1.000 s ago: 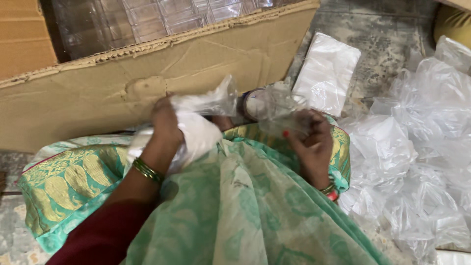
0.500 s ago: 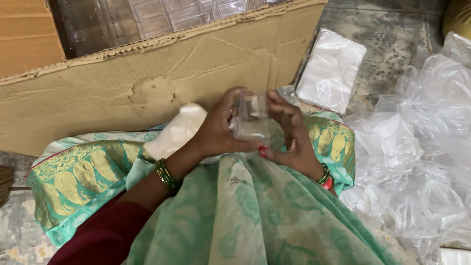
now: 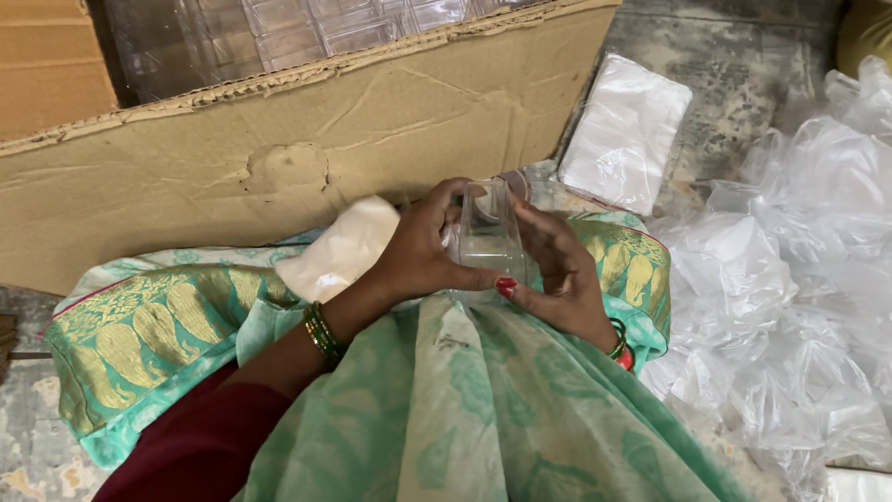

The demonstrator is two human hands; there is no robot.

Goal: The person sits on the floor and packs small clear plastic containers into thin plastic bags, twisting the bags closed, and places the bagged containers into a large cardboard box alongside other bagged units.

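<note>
**Clear plastic box held over the lap**

Clear plastic catches the light between both hands: a small transparent box point(image 3: 490, 237) sits just above my lap, in front of the cardboard carton wall point(image 3: 279, 158). My left hand point(image 3: 423, 251) closes around its left side, thumb laid across the lower edge, while my right hand point(image 3: 557, 274) cups the right side with fingers wrapped behind. Gripping from both sides keeps the slick walls from slipping and leaves the top facing up toward the camera. A white cloth point(image 3: 342, 246) lies tucked against my left wrist, resting on the green and gold fabric point(image 3: 158, 325) over my knees, close enough to grab. On the floor to the right lies a heap of crumpled clear bags point(image 3: 790, 279), and a flat white packet point(image 3: 624, 130) rests beyond it.
</note>
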